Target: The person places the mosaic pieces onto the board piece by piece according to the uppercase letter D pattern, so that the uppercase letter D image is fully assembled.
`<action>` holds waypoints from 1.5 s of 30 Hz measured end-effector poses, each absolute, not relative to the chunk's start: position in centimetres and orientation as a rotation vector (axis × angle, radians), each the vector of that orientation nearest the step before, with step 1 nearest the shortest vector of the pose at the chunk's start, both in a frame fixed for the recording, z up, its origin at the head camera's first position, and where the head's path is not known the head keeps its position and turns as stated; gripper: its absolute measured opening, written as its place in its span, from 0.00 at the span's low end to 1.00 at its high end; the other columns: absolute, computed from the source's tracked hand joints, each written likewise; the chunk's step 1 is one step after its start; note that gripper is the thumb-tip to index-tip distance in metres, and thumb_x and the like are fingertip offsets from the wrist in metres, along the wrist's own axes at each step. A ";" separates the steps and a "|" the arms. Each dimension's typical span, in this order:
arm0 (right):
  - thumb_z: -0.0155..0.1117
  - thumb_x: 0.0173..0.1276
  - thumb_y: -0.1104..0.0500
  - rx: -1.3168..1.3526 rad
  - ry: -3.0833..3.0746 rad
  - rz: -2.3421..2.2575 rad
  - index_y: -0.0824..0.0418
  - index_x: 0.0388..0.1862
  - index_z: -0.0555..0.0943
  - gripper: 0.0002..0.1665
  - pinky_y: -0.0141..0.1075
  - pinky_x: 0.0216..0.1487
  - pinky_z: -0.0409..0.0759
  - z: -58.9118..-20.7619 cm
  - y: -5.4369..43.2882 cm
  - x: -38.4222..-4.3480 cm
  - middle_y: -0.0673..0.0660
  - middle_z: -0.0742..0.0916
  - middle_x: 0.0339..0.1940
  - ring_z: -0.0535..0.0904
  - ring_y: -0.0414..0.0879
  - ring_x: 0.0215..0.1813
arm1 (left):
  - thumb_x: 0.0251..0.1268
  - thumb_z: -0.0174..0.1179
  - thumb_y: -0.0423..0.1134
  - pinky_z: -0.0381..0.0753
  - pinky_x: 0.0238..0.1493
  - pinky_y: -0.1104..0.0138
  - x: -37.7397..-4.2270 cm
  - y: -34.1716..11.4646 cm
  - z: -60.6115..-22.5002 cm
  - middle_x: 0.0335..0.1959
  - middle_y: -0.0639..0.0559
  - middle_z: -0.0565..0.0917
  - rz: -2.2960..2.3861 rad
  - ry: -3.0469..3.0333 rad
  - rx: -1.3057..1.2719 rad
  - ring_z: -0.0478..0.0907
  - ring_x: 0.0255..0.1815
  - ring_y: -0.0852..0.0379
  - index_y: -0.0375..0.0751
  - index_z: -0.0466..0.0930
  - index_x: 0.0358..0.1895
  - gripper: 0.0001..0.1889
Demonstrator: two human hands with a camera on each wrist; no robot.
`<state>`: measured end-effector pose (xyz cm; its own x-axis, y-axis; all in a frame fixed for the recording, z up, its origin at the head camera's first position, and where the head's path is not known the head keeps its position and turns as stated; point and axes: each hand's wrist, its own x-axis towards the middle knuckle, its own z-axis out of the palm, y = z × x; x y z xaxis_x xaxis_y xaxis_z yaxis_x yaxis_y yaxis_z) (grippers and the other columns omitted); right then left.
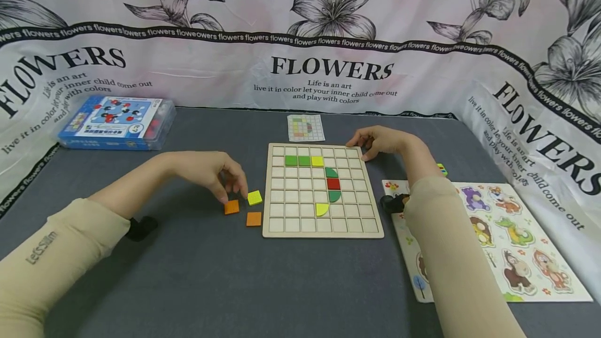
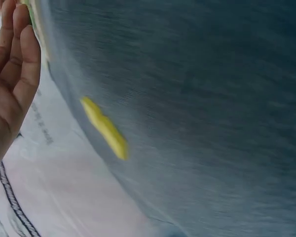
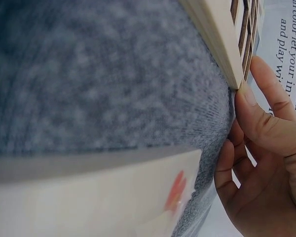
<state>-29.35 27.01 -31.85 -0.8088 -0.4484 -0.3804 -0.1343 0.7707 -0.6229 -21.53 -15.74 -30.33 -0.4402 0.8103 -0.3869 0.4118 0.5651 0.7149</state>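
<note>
While the gridded board [image 1: 296,210] was pinched at its far right corner by the right hand [image 1: 385,140], the left hand [image 1: 211,171] was held, fingers loosely bent, close to an orange tile [image 1: 231,207] and a yellow tile [image 1: 254,198] on the desk [image 1: 188,286], left of the board; whether either was touched could not be told.

White backdrop cloth [image 1: 202,77] before me: "FLOWERS," repeated, above "Life is an art / live it in color let your inner child come out / and play with colors"; on its black band [image 1: 277,39], "flowers" in series. My left sleeve [image 1: 75,244] bears "LetsSlim." Fine print on the blue box [image 1: 112,143]: illegible.
</note>
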 end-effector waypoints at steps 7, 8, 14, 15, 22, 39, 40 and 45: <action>0.70 0.61 0.68 -0.422 2.439 -0.803 0.60 0.61 0.79 0.27 0.40 0.45 0.67 -32.0 26.9 -29.2 0.60 0.77 0.49 0.66 0.50 0.44 | 0.55 0.70 0.31 0.78 0.41 0.70 -21.5 -17.2 -32.0 0.43 0.47 0.80 0.724 2.023 0.971 0.73 0.42 0.54 0.49 0.86 0.51 0.19; 0.70 0.61 0.68 -0.420 2.439 -0.801 0.60 0.61 0.79 0.27 0.40 0.45 0.67 -32.0 26.9 -29.2 0.60 0.77 0.49 0.66 0.50 0.44 | 0.55 0.70 0.31 0.77 0.41 0.70 -21.5 -17.3 -32.1 0.42 0.47 0.80 0.729 2.020 0.978 0.73 0.41 0.55 0.49 0.86 0.51 0.19; 0.69 0.62 0.68 -0.436 2.443 -0.795 0.60 0.61 0.79 0.27 0.40 0.45 0.67 -32.0 26.9 -29.3 0.61 0.76 0.49 0.66 0.51 0.43 | 0.55 0.71 0.32 0.76 0.39 0.71 -21.4 -17.6 -32.8 0.39 0.46 0.78 0.768 2.011 0.999 0.72 0.39 0.56 0.47 0.86 0.52 0.19; 0.69 0.62 0.68 -0.441 2.445 -0.793 0.60 0.61 0.79 0.27 0.40 0.45 0.67 -32.0 26.9 -29.3 0.61 0.76 0.49 0.66 0.51 0.43 | 0.55 0.71 0.32 0.76 0.38 0.72 -21.4 -17.6 -32.8 0.39 0.46 0.78 0.770 2.013 0.999 0.71 0.39 0.56 0.47 0.86 0.52 0.19; 0.69 0.62 0.68 -0.437 2.438 -0.802 0.60 0.61 0.79 0.27 0.40 0.45 0.67 -32.0 26.9 -29.3 0.60 0.77 0.49 0.67 0.51 0.43 | 0.56 0.70 0.33 0.75 0.38 0.72 -21.4 -17.5 -33.2 0.38 0.47 0.78 0.753 2.028 1.001 0.71 0.38 0.58 0.49 0.87 0.52 0.18; 0.69 0.62 0.69 -0.432 2.444 -0.798 0.60 0.61 0.79 0.27 0.40 0.45 0.67 -32.0 27.1 -29.4 0.61 0.76 0.49 0.66 0.50 0.43 | 0.55 0.70 0.32 0.76 0.38 0.71 -21.3 -17.2 -33.4 0.37 0.49 0.79 0.736 2.087 1.012 0.73 0.37 0.58 0.50 0.88 0.46 0.14; 0.69 0.62 0.69 -0.434 2.444 -0.797 0.60 0.61 0.79 0.27 0.40 0.45 0.67 -32.0 27.1 -29.4 0.61 0.76 0.49 0.66 0.50 0.43 | 0.55 0.70 0.32 0.76 0.37 0.71 -21.3 -17.2 -33.4 0.37 0.49 0.79 0.735 2.087 1.011 0.73 0.37 0.58 0.49 0.88 0.45 0.14; 0.69 0.62 0.69 -0.443 2.443 -0.797 0.60 0.61 0.79 0.26 0.40 0.45 0.67 -32.0 27.2 -29.5 0.60 0.76 0.49 0.66 0.50 0.43 | 0.53 0.72 0.32 0.75 0.37 0.71 -21.3 -17.1 -33.3 0.37 0.49 0.79 0.737 2.084 0.992 0.72 0.37 0.56 0.48 0.86 0.42 0.13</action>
<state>-29.47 27.18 -31.99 -0.8070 -0.4518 -0.3803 -0.1408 0.7725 -0.6191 -21.26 -17.13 -33.25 -0.4586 0.8175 -0.3483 0.4169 0.5441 0.7281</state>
